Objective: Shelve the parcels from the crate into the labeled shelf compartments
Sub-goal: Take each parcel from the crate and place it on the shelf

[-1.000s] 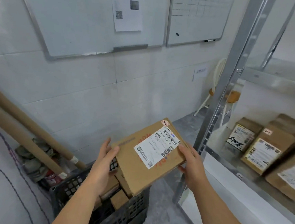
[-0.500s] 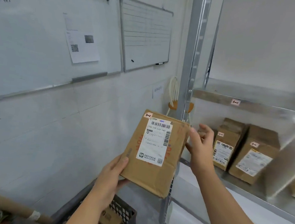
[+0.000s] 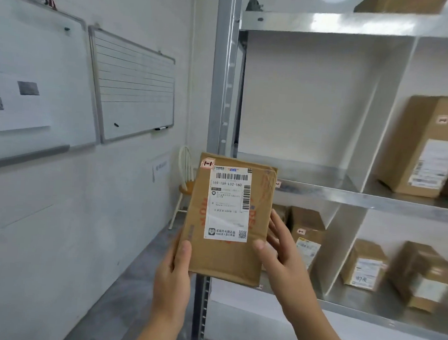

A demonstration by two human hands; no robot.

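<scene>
I hold a flat brown cardboard parcel (image 3: 225, 253) upright in front of the metal shelf post (image 3: 221, 89). It carries a white shipping label and a small red tag reading 1-1 at its top left corner. My left hand (image 3: 174, 276) grips its lower left edge with the thumb on the front. My right hand (image 3: 278, 252) holds the right edge, thumb on the front, fingers behind. The shelf compartment (image 3: 298, 170) just behind and above the parcel has nothing in it. The crate is out of view.
Other brown parcels stand in neighbouring compartments: one at upper right (image 3: 428, 148), several on the lower shelf (image 3: 365, 264). Two whiteboards (image 3: 133, 87) hang on the left wall. A white chair (image 3: 185, 183) stands in the far corner.
The parcel rose from over the crate to shelf height and turned upright. My view swung up and right, so the crate dropped out of sight and the upper shelves came in.
</scene>
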